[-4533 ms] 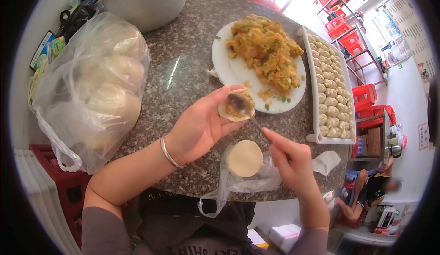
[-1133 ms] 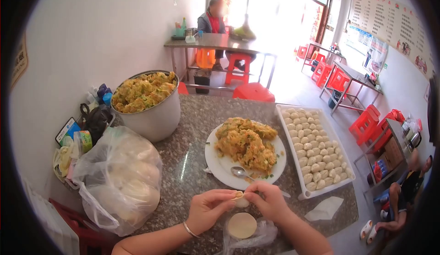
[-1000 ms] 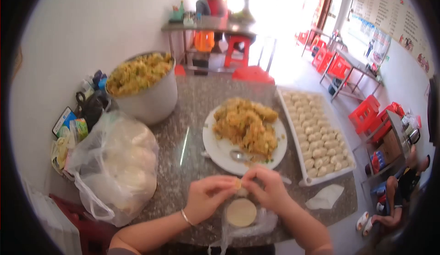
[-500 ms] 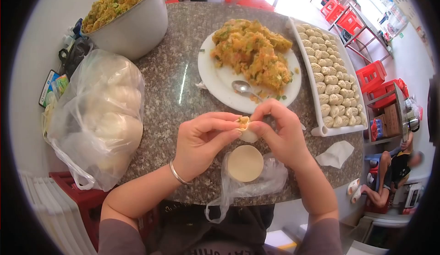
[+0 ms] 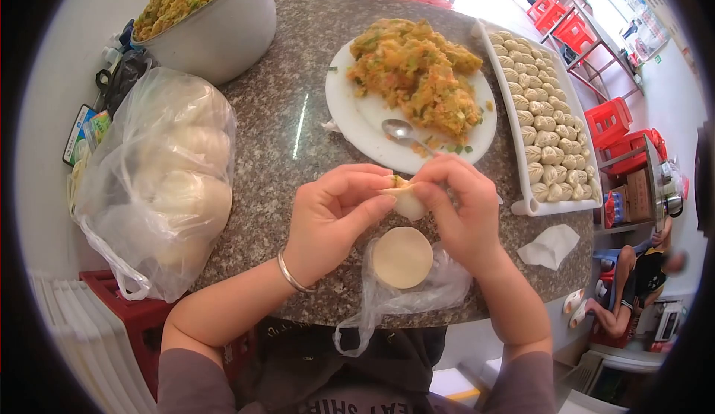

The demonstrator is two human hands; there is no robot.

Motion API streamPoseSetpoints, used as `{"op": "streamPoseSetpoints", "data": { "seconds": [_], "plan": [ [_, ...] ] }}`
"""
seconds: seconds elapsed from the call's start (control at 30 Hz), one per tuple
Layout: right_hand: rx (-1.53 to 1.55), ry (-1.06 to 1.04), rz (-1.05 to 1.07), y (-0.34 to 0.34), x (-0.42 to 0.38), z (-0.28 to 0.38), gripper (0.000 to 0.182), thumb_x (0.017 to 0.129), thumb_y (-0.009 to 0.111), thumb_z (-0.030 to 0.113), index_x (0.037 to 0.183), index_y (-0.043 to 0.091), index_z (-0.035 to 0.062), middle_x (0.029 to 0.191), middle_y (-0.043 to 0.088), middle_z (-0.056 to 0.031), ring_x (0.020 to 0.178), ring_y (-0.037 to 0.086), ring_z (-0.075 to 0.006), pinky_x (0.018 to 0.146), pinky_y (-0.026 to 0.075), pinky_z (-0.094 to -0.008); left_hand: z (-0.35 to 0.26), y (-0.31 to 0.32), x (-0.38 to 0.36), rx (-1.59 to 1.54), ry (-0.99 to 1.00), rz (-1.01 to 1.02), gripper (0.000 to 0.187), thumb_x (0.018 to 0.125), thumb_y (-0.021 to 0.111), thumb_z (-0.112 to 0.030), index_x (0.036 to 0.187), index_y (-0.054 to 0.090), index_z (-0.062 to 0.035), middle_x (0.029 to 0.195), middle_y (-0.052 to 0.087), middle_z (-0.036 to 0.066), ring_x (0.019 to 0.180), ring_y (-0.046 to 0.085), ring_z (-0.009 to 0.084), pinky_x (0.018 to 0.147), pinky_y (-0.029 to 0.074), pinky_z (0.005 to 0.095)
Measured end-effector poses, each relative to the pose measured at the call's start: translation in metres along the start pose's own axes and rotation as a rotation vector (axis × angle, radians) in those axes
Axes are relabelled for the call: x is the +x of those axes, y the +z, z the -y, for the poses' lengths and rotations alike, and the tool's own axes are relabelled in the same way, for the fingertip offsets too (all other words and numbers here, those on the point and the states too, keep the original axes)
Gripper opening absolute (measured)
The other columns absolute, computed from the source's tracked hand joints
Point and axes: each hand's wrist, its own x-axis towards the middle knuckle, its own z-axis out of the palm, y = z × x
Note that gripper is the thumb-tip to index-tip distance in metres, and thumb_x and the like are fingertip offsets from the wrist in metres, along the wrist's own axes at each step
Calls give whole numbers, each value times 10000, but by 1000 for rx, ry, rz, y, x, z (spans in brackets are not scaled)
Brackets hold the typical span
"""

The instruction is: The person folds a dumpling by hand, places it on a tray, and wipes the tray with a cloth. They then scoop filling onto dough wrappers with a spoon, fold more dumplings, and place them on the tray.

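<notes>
Here, a dumpling is pinched above the desk

The dumpling is held near the front edge, between the plate and a round wrapper. Its left side is gripped between thumb and fingers by the left hand, its right side by the right hand; both hands are narrowed on it. Some filling is shown at its top. The wrapper is laid on a small bag. On the plate, a heap is piled, with a spoon rested beside it, its handle partly hidden by the right hand. To the right, 1 tray is lined with pleated dumplings, near a tissue. At the left, 1 big bag and 1 filled pot are placed.
</notes>
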Motion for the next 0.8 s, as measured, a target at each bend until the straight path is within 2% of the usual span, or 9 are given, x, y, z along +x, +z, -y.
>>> {"op": "streamPoseSetpoints", "data": {
  "seconds": [0.13, 0.2, 0.33, 0.4, 0.53, 0.63, 0.7, 0.73, 0.8],
  "plan": [
    [136, 120, 86, -4, 3, 0, 72, 801, 644, 36, 806, 587, -9, 773, 589, -100, 725, 579, -240, 665, 457, -319, 2, -5, -2, 37, 4, 65, 94, 833, 650, 28, 925, 662, 47, 1088, 598, 116, 964, 617, 149, 839, 531, 253],
    [30, 6, 55, -2, 4, 1, 76, 802, 644, 36, 800, 584, -10, 770, 584, -96, 708, 575, -234, 645, 455, -316, 2, -3, -1, 40, 81, 93, 80, 833, 646, 38, 910, 665, 48, 1083, 601, 116, 950, 617, 144, 830, 534, 249],
    [-23, -22, 76, -2, 3, 4, 77, 799, 648, 39, 799, 585, -5, 778, 583, -94, 725, 577, -238, 661, 454, -314, 3, -4, -2, 72, 85, 102, 97, 829, 653, 36, 925, 661, 48, 1072, 606, 117, 941, 622, 146, 818, 538, 247],
    [-23, -5, 17, 3, 0, 3, 76, 790, 656, 41, 802, 592, 3, 794, 590, -93, 748, 581, -248, 679, 455, -319, 2, -4, -2, 55, 49, 61, 115, 824, 663, 21, 937, 657, 41, 1060, 613, 114, 918, 634, 150, 806, 542, 246],
    [-55, -70, 42, 3, 1, 5, 71, 788, 659, 39, 806, 598, 7, 799, 596, -93, 753, 583, -257, 687, 458, -330, -4, -2, -3, 7, -30, 25, 128, 821, 672, 2, 944, 653, 36, 1056, 617, 106, 896, 645, 157, 806, 544, 250],
    [-78, -52, 36, 4, -1, 2, 74, 793, 663, 48, 812, 603, 10, 802, 600, -94, 746, 583, -263, 682, 461, -334, -9, 3, -3, 144, 53, -13, 131, 823, 673, -13, 946, 656, 29, 1058, 623, 106, 889, 649, 158, 807, 542, 253],
    [-28, -40, -3, 5, -2, 0, 80, 801, 660, 58, 813, 597, 10, 798, 598, -91, 744, 581, -251, 682, 457, -325, -5, -4, -3, 453, 293, 123, 185, 827, 651, 36, 1011, 639, 17, 1097, 609, 136, 929, 622, 148, 759, 529, 241],
    [-28, -40, -3, 5, -3, 0, 80, 801, 660, 58, 813, 597, 10, 798, 598, -91, 744, 581, -251, 682, 457, -325, -3, -4, -2, 452, 292, 123, 185, 827, 651, 36, 1011, 639, 17, 1097, 609, 136, 929, 622, 148, 759, 529, 241],
    [101, 111, -1, 3, -3, 2, 75, 805, 650, 52, 813, 590, 8, 794, 593, -90, 734, 576, -233, 677, 452, -313, 1, -4, 0, 183, 156, 49, 168, 835, 653, 6, 1001, 661, 29, 1056, 632, 123, 914, 643, 152, 787, 549, 248]
  ]
}}
